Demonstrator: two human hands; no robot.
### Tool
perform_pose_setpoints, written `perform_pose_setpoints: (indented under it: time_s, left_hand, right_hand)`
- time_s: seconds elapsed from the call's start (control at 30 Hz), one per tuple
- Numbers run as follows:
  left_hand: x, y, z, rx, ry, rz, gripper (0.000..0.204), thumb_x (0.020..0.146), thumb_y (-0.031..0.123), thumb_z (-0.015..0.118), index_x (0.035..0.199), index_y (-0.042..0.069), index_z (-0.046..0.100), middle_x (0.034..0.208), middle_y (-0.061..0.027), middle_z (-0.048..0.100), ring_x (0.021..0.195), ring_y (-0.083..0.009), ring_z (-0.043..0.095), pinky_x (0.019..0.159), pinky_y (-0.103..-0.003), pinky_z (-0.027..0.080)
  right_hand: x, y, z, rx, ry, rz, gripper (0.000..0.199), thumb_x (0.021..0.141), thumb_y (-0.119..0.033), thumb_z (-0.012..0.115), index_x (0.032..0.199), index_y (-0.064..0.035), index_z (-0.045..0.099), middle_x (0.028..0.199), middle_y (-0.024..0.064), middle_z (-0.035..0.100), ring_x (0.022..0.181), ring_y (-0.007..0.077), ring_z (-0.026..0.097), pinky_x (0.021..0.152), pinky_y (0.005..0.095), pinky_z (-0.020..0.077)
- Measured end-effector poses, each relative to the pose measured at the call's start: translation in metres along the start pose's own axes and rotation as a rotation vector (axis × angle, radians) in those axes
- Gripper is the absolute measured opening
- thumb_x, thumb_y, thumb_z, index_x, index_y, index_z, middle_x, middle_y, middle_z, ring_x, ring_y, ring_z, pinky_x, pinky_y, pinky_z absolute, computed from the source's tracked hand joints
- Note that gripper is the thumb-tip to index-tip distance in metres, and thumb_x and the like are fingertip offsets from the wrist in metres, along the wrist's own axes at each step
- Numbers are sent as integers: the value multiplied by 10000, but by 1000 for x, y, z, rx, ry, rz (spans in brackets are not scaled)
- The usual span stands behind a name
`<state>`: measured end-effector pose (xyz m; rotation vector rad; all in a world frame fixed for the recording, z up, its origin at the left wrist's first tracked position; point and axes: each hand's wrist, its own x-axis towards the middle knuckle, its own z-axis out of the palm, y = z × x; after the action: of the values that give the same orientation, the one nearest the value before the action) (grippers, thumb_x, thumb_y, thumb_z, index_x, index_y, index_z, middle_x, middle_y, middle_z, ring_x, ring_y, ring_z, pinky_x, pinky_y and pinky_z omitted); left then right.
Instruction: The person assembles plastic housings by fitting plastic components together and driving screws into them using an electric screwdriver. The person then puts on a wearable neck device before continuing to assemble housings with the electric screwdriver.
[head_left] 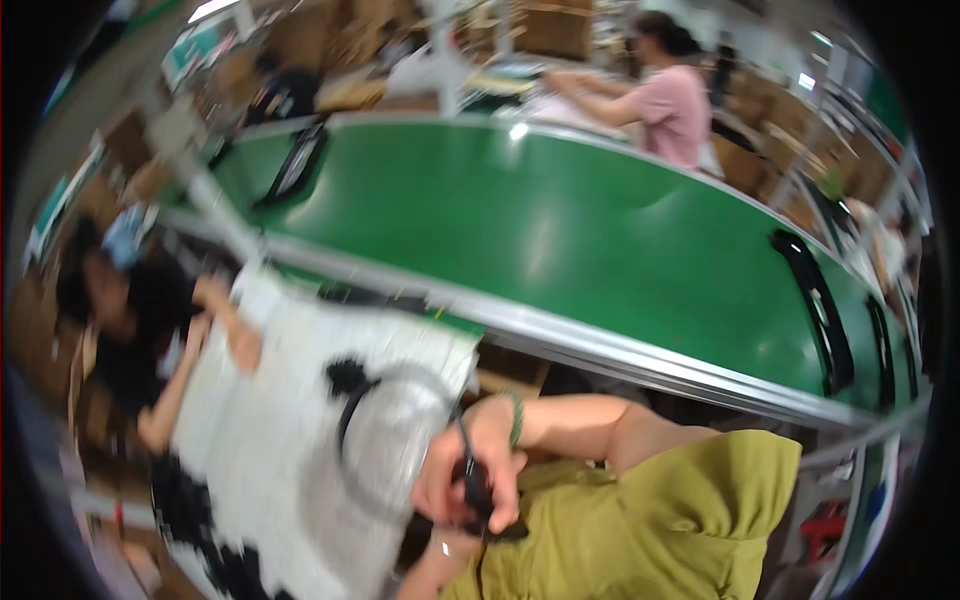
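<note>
One green belt w/ metal rim curves across the upper view; three black curved parts lie on it: one far left, two at right. One white sheet w/ black patches covers the bench at lower left. Three other people: one in black at left, one in pink beyond the belt, one in olive just below. Both hands overlap, blurred; fingers clenched round one small black device, sitting between them, its black cable looping over the sheet. Which hand grips: can't tell.
</note>
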<state>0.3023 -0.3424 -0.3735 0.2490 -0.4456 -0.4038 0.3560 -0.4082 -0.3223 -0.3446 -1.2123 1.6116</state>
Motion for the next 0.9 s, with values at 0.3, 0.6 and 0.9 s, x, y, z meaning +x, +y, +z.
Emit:
perform_pose_setpoints:
  time_s: [0.3,0.6,0.9]
  left_hand:
    - [1,-8,12,651,108,-250,380,793,76,660,1144,32,522,967,-100,590,692,-115,479,603,-231,385]
    - [-41,39,70,1314,451,-145,299,822,74,646,1099,25,545,1036,-97,582,891,-153,528,771,-284,427]
    - [-84,68,241,1789,-839,136,201,815,261,589,966,134,630,737,-33,572,636,-151,533,535,-307,454]
  right_hand:
    - [10,-9,44,-789,-290,-213,484,891,-236,597,1215,105,486,1095,221,576,922,357,548,805,413,435]
    - [-18,-7,32,-792,-100,-312,290,872,-186,607,1025,60,598,928,167,590,794,276,544,713,356,439]
    - [-41,-67,109,-1740,-78,-1251,159,821,-113,519,665,-130,545,808,24,585,652,178,484,601,321,428]
